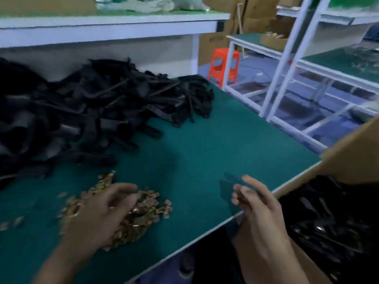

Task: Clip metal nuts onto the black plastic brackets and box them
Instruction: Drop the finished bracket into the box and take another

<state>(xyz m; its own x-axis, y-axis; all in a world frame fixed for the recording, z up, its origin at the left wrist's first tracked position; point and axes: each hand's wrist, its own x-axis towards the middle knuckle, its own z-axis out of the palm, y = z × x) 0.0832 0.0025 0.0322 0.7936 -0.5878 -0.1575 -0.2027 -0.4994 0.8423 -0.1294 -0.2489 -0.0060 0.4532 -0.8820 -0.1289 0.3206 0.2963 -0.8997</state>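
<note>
Many brackets [92, 103] wait unclipped on the tabletop [205, 150]; the box [359, 152] holds some already. Our left hand [98, 214] curls over the nuts [151, 203], our right hand [260, 206] hangs beside the box; blur hides whether their fingers [249, 182] clamp anything.

Dim bluish light, motion blur, wide-angle distortion

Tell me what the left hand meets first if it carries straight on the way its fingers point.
The pile of metal nuts. The left hand points right and slightly away across the mat, with its fingertips over the near part of the pile. Motion blur hides whether they touch it.
</note>
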